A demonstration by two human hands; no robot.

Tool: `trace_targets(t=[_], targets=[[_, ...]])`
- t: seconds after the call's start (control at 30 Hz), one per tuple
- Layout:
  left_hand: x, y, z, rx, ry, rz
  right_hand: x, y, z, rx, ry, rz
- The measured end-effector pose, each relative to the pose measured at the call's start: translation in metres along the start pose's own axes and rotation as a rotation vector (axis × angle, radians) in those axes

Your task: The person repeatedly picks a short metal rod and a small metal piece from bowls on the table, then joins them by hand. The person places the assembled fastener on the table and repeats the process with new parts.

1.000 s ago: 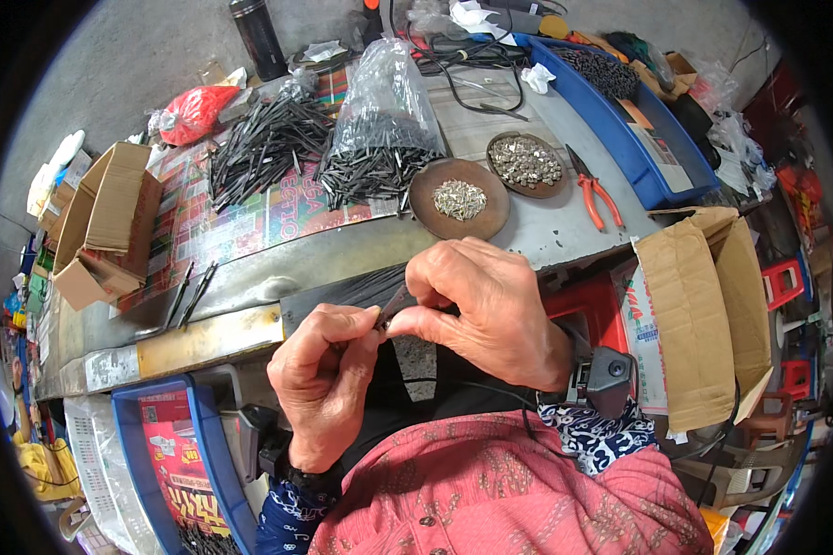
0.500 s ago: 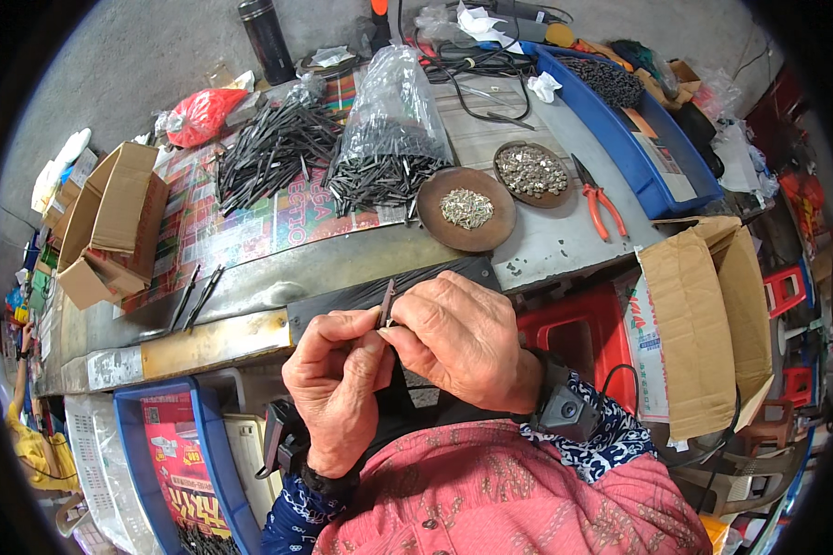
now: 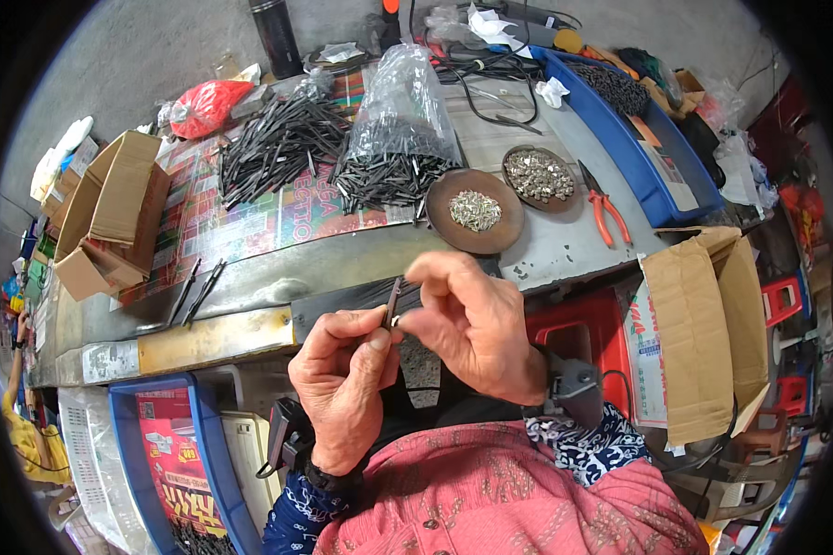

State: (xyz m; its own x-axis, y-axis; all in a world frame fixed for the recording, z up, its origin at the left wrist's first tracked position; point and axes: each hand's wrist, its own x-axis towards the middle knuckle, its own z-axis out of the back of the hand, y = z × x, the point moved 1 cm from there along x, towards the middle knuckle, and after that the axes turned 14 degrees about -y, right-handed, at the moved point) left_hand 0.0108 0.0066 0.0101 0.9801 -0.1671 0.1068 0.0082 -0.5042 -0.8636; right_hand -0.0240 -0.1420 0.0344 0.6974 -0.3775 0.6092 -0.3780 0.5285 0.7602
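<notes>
My left hand [image 3: 347, 375] pinches a thin dark strip [image 3: 393, 298] between thumb and fingers, its narrow end pointing up and away. A tiny pale, shiny bit shows at the strip's right side; its kind is too small to tell. My right hand [image 3: 479, 326] is just right of the strip, index finger and thumb spread apart. Its thumb tip is close to the shiny bit; whether they touch I cannot tell. Beyond the hands, a round brown dish [image 3: 446, 233] holds small silvery pieces [image 3: 475, 211]. Another dish [image 3: 565, 203] holds rounder metal pieces.
Loose black strips [image 3: 278, 148] and a clear bag [image 3: 403, 111] of similar strips lie on the table. Red-handled pliers [image 3: 609, 220] lie at the right, near a blue tray [image 3: 671, 208]. Cardboard boxes [image 3: 125, 203] flank the workspace; a red stool [image 3: 578, 324] stands below.
My right hand has come away from the strip, its index finger and thumb parting. My left hand keeps its pinch, nearly in place.
</notes>
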Motion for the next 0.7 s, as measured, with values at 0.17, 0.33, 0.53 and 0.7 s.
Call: trace_targets(t=[0.17,0.33,0.53,0.7], targets=[[-0.001,0.003,0.000,-0.005,0.023,-0.021,0.006,0.000,-0.005,0.000,0.136,-0.086],[0.002,0.000,0.006,0.025,-0.021,0.002,0.005,-0.004,-0.009,0.052,0.130,-0.042],[0.002,0.001,0.011,0.059,-0.017,0.021,0.008,-0.005,-0.009,-0.003,-0.002,-0.095],[0.003,0.002,0.013,-0.058,0.007,0.024,0.002,-0.002,-0.017,-0.029,0.052,0.159]])
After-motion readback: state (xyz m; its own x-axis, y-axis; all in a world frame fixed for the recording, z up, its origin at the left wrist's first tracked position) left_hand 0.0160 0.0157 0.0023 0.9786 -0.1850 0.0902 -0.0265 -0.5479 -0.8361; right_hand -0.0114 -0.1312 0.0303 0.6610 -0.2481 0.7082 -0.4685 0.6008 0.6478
